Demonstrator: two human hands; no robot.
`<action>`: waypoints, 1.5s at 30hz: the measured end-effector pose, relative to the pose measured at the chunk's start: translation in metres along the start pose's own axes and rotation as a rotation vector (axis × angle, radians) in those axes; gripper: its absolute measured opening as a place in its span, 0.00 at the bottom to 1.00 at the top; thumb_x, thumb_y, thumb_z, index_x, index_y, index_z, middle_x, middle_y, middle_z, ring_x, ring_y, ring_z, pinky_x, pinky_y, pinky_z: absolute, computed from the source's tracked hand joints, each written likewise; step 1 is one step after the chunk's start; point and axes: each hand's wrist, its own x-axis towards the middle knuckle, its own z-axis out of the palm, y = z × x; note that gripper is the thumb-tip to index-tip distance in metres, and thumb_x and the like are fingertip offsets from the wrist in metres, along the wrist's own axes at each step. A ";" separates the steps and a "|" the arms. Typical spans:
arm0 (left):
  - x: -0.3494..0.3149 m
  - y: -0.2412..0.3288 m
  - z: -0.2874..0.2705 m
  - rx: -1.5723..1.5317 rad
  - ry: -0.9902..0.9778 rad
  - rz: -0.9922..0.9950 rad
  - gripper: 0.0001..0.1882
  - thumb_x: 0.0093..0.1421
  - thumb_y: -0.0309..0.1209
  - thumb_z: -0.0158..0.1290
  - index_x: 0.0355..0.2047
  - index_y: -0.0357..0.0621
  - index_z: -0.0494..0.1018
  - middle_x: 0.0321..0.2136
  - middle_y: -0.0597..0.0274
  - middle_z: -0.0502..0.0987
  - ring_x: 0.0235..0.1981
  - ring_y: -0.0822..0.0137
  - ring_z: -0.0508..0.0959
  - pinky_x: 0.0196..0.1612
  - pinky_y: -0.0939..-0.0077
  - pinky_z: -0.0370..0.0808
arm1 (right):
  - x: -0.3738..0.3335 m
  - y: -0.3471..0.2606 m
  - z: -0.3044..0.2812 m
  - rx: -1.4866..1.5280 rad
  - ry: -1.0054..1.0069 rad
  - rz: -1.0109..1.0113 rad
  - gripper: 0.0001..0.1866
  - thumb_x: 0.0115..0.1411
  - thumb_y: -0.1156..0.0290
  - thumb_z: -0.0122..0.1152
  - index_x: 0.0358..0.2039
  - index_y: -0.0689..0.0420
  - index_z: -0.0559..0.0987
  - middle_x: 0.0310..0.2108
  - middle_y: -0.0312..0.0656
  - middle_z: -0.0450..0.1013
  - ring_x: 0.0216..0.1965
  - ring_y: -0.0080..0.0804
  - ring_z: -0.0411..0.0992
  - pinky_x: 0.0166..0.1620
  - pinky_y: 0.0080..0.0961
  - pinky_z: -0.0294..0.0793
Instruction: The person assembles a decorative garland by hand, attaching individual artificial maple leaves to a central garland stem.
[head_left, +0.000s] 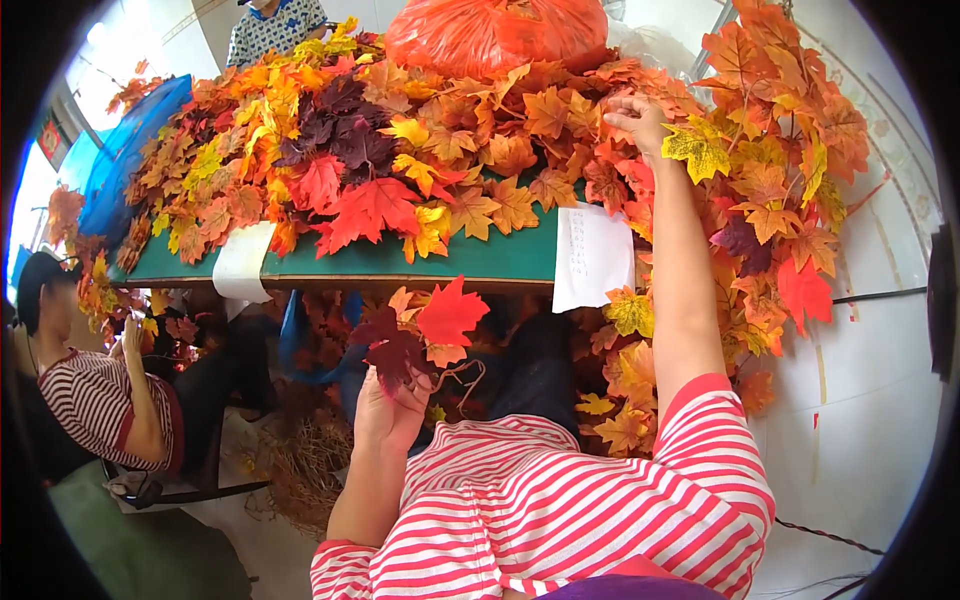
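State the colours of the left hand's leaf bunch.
Leaf bunch: bright red, dark maroon and orange; head view.

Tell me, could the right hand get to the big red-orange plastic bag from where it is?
Probably yes: the right hand is near the plastic bag's lower right side, with only orange leaves seen between, though the right arm looks nearly straight.

Leaf pile (450, 145) on table (500, 262), bag (500, 35) at its back. Left paper (243, 262) and right paper (595, 258) over front edge. Left hand (392, 412) holds sprig (450, 315) in front of table, between papers. Right hand (640, 124) at pile's right rear. Seated co-worker (105, 400) left; twigs (305, 465) on floor between co-worker and left hand.
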 end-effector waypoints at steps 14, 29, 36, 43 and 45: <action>0.002 0.004 0.005 0.002 0.039 0.142 0.11 0.58 0.32 0.47 0.41 0.45 0.67 0.35 0.65 0.72 0.36 0.69 0.73 0.38 0.71 0.72 | 0.007 -0.018 0.022 0.364 0.186 -0.086 0.13 0.48 0.68 0.61 0.35 0.60 0.75 0.35 0.40 0.75 0.36 0.25 0.71 0.45 0.24 0.67; 0.044 -0.010 0.014 0.220 -0.239 0.177 0.05 0.58 0.28 0.46 0.34 0.43 0.68 0.30 0.63 0.74 0.31 0.71 0.75 0.33 0.76 0.75 | -0.225 -0.190 0.175 0.143 -0.771 -0.849 0.03 0.50 0.77 0.53 0.27 0.59 0.71 0.24 0.42 0.69 0.25 0.35 0.70 0.30 0.27 0.71; 0.024 0.005 0.021 0.146 -0.039 0.118 0.10 0.57 0.28 0.50 0.40 0.41 0.70 0.30 0.65 0.74 0.32 0.75 0.74 0.34 0.81 0.73 | -0.226 -0.145 0.186 0.100 -0.602 -0.310 0.04 0.53 0.78 0.54 0.28 0.63 0.69 0.27 0.43 0.73 0.27 0.27 0.73 0.30 0.20 0.71; 0.017 0.002 0.025 0.060 -0.126 0.109 0.10 0.58 0.27 0.49 0.40 0.42 0.70 0.33 0.64 0.74 0.35 0.72 0.74 0.39 0.79 0.73 | -0.257 -0.134 0.178 0.334 -0.528 -0.162 0.06 0.51 0.79 0.58 0.28 0.64 0.70 0.25 0.39 0.72 0.26 0.17 0.70 0.28 0.16 0.70; 0.019 0.000 0.018 0.055 -0.149 0.115 0.09 0.58 0.27 0.49 0.40 0.42 0.70 0.33 0.65 0.74 0.35 0.72 0.74 0.39 0.79 0.73 | -0.262 -0.135 0.176 0.391 -0.518 -0.131 0.06 0.51 0.80 0.59 0.28 0.64 0.70 0.26 0.39 0.72 0.27 0.16 0.70 0.30 0.15 0.70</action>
